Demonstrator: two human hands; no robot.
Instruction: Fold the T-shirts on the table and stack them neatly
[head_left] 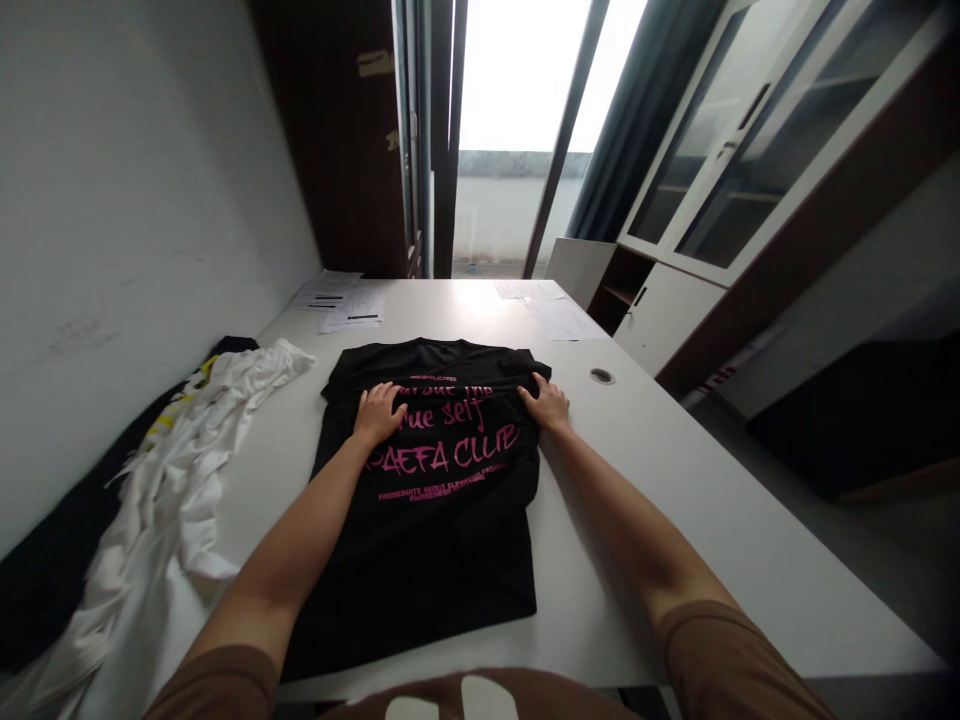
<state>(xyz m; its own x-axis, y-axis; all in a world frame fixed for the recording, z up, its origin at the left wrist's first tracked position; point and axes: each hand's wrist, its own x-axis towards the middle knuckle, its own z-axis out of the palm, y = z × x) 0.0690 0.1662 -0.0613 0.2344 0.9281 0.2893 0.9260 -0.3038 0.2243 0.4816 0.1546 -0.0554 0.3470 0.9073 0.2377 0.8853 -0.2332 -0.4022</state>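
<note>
A black T-shirt (442, 540) with pink lettering lies spread on the white table, its collar end away from me. My left hand (381, 412) rests flat on the upper left part of the print, fingers stretched out and slightly apart. On the opposite side, my right hand (546, 405) lies over the shirt's edge near the sleeve, thumb and fingers apart on the fabric. A crease runs across the shirt between the two hands and covers part of the top lettering.
Crumpled white garments (202, 480) and dark clothing (82, 510) are heaped along the left wall. Papers (352, 305) lie at the table's far left, more sheets (555, 312) at the far right. A round cable hole (601, 376) sits in the tabletop (720, 540). A cabinet (675, 310) stands beyond.
</note>
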